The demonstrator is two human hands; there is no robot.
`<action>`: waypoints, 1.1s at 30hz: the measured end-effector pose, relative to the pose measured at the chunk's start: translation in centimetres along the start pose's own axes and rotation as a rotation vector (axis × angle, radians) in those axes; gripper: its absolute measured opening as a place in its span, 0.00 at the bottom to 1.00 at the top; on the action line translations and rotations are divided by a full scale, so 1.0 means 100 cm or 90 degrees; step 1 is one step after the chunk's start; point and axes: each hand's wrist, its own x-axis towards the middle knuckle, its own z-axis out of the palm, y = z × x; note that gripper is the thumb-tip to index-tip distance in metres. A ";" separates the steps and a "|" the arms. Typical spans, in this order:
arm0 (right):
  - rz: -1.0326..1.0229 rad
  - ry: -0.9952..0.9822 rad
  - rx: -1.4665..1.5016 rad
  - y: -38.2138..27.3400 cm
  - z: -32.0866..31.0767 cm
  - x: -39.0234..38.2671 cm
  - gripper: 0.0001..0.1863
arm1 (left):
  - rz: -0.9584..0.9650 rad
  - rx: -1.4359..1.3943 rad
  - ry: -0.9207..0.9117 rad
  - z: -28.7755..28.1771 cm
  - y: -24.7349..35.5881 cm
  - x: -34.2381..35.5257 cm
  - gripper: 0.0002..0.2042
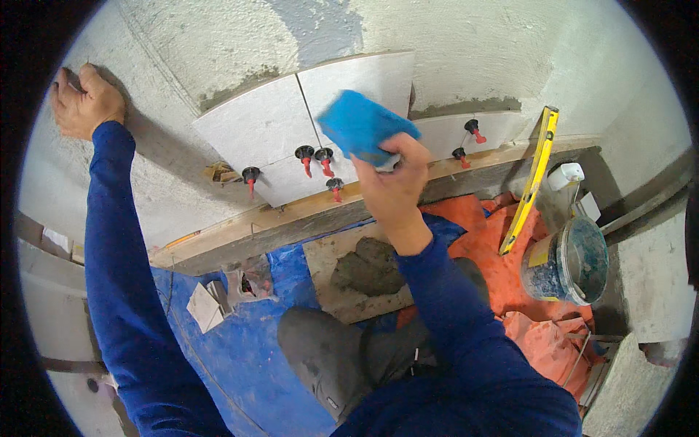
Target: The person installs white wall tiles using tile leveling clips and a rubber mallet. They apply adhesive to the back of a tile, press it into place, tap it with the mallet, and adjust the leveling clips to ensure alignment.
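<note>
My right hand [393, 182] is closed around a blue sponge [364, 127], a flat rectangular pad slightly blurred by motion. It is in front of the upper right white wall tile [378, 73]; whether it touches the tile I cannot tell. Left of it is another large white tile [255, 131], with a dark joint between them. Black tile-levelling clips with red stems [324, 160] sit along the lower joints. My left hand [91, 105] rests against the bare wall at the far left, empty, its fingers bent and apart.
A wooden batten [218, 237] runs under the tiles. A yellow spirit level [531, 182] leans at the right, near a mortar-smeared bucket [586, 262]. Grey mortar [368, 268] lies on a board before my knees. Blue [218, 364] and orange sheeting [502, 277] cover the floor.
</note>
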 end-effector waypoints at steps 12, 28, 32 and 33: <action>0.117 -0.185 -0.175 0.024 -0.032 -0.075 0.32 | -0.095 -0.105 -0.025 -0.014 0.029 0.000 0.31; 0.069 -0.057 -0.067 -0.086 0.100 -0.020 0.36 | -0.092 -0.087 -0.014 -0.017 0.030 0.000 0.29; 0.177 -0.190 -0.123 -0.087 0.087 -0.088 0.36 | -0.091 -0.052 -0.035 -0.018 0.030 -0.003 0.29; 0.210 -0.210 -0.137 -0.088 0.081 -0.100 0.36 | -0.098 -0.062 -0.028 -0.018 0.031 -0.003 0.29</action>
